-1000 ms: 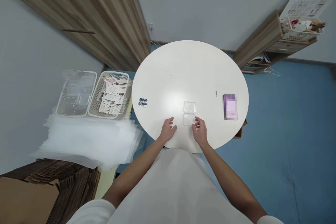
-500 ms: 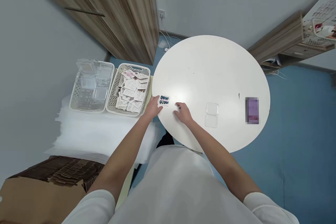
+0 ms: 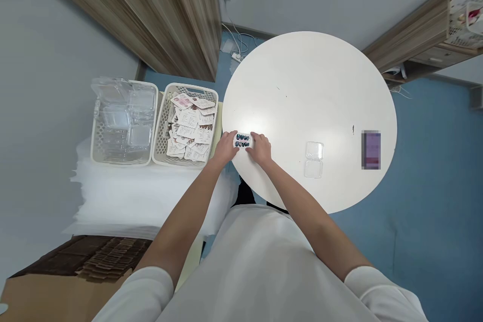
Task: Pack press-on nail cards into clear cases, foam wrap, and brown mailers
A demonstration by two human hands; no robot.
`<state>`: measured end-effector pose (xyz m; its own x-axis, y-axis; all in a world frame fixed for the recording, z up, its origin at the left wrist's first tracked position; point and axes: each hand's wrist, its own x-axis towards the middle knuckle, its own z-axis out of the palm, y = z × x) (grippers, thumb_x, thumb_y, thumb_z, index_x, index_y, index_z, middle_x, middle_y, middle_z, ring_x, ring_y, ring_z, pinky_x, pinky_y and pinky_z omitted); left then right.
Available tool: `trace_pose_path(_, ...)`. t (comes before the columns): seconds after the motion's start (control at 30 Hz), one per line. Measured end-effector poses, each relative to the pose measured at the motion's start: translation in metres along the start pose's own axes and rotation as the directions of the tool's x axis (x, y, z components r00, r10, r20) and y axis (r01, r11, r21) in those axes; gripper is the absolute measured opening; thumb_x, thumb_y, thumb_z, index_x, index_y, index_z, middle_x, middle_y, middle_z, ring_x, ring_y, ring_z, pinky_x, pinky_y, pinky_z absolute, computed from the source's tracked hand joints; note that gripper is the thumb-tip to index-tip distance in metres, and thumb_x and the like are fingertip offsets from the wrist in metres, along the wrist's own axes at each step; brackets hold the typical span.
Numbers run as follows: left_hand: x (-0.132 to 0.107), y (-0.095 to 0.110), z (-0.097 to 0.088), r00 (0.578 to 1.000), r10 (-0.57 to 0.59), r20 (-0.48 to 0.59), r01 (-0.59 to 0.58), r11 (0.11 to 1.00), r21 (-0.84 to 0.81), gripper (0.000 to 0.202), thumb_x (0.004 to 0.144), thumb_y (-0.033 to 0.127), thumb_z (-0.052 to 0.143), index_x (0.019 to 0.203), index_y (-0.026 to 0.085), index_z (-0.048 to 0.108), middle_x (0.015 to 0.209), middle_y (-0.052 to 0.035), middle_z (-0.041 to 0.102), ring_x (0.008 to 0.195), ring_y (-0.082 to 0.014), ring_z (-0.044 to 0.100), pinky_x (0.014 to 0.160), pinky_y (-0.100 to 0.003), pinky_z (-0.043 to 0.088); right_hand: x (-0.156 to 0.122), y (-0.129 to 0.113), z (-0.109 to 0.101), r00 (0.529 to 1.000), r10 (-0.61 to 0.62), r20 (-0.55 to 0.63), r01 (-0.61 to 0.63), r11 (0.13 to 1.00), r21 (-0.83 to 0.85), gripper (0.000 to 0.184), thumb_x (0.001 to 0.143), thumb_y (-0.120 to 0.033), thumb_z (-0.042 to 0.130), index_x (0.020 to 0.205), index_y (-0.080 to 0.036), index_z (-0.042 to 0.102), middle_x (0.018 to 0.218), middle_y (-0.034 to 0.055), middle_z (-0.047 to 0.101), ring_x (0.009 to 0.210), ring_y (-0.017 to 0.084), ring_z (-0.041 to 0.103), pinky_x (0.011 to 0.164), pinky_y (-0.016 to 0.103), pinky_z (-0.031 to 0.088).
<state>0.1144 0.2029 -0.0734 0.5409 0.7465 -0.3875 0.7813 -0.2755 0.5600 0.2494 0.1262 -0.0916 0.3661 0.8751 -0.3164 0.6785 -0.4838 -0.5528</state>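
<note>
Card [image 3: 243, 140]: one, white, bearing two rows of small dark glossy ovals; located at the left side of the surface [image 3: 320, 85], near its edge, between the two hands. Whether it lies flat or is slightly raised cannot be told.

Left hand [image 3: 225, 146]: gripping the card's left end, fingers at the far corner, thumb at the near one.

Right hand [image 3: 261, 148]: gripping the card's right end in the same manner.

Surface: round, white, with a few small dark marks.

Case [image 3: 313, 160]: clear, hinged, lying open, halves one beyond the other; on the surface, well to the right of the right hand.

Purple item [image 3: 372, 150]: oblong, pixelated; near the surface's right edge.

Right basket [image 3: 162, 136]: white, perforated, beside the surface; holds a heap of leaflets [image 3: 190, 126].

Left basket [image 3: 121, 164]: white, just beside the former; holds clear boxes [image 3: 116, 121].

Sheets [image 3: 124, 191]: white, stacked, on the near side of both baskets.

Cardboard [image 3: 64, 292]: brown, nearer the person.
</note>
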Motion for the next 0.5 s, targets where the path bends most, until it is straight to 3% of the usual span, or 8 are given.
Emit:
trace_pose_path(0.17, -0.006, 0.002, 0.006, 0.999, 0.018, -0.05, -0.02, 0.999, -0.04, 0.059, 0.07, 0.013, 0.054, 0.125, 0.019, 0.034, 0.108, -0.0085, 0.045, 0.094, -0.0212, 0.05, 0.077, -0.031, 0.041, -0.004, -0.001, 0.0, 1.0, 0.007, -0.028, -0.006, 1.0, 0.024, 0.051, 0.067, -0.024, 0.06, 0.115, -0.024, 0.042, 0.104, 0.0066, 0.048, 0.097, 0.025, 0.043, 0.082, 0.042, 0.035)
trace_pose_path(0.33, -0.019, 0.008, 0.018, 0.992, 0.045, -0.121, -0.048, 0.998, -0.027, 0.06, 0.071, 0.014, 0.053, 0.127, 0.019, 0.031, 0.108, -0.0103, 0.047, 0.102, -0.0255, 0.045, 0.084, -0.038, 0.037, -0.016, 0.005, -0.002, 0.998, -0.05, -0.033, 0.055, 0.989, 0.137, 0.05, 0.068, -0.017, 0.055, 0.115, -0.02, 0.04, 0.098, 0.0052, 0.053, 0.092, 0.021, 0.047, 0.084, 0.039, 0.036)
trace_pose_path(0.5, -0.039, 0.019, 0.031, 0.994, 0.07, -0.083, -0.077, 0.994, -0.084, 0.065, 0.07, 0.017, 0.053, 0.129, 0.019, 0.028, 0.103, -0.0084, 0.048, 0.098, -0.0228, 0.047, 0.082, -0.035, 0.039, -0.037, 0.024, -0.018, 0.996, -0.082, 0.041, 0.066, 0.952, 0.299, 0.053, 0.07, -0.017, 0.05, 0.121, -0.019, 0.036, 0.1, 0.0048, 0.05, 0.087, 0.016, 0.049, 0.081, 0.033, 0.041)
